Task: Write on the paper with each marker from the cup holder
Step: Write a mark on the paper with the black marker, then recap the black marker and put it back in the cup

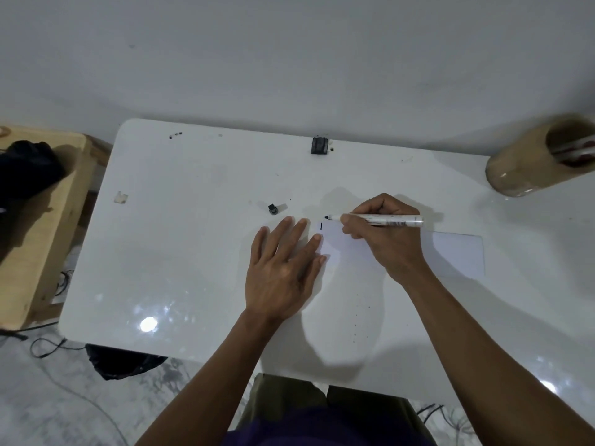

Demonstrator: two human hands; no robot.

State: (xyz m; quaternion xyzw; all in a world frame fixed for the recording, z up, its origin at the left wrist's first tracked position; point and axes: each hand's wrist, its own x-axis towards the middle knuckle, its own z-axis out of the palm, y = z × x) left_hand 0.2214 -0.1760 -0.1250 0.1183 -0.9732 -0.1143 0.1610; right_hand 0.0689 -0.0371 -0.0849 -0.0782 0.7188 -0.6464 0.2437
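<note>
A white sheet of paper (450,255) lies on the white table (193,252), right of centre. My right hand (386,239) grips a white marker (386,219) with its black tip pointing left, just above the paper's left end. A short black stroke (321,225) shows on the paper below the tip. My left hand (283,265) lies flat with fingers spread, fingertips pressing on the paper's left edge. The marker's black cap (272,209) sits on the table to the left. The tan cup holder (541,159) stands at the far right with a marker inside.
A small black clip-like object (319,145) sits at the table's far edge by the wall. A wooden stool (35,226) with a dark object on it stands left of the table. Cables and a black bag lie on the floor.
</note>
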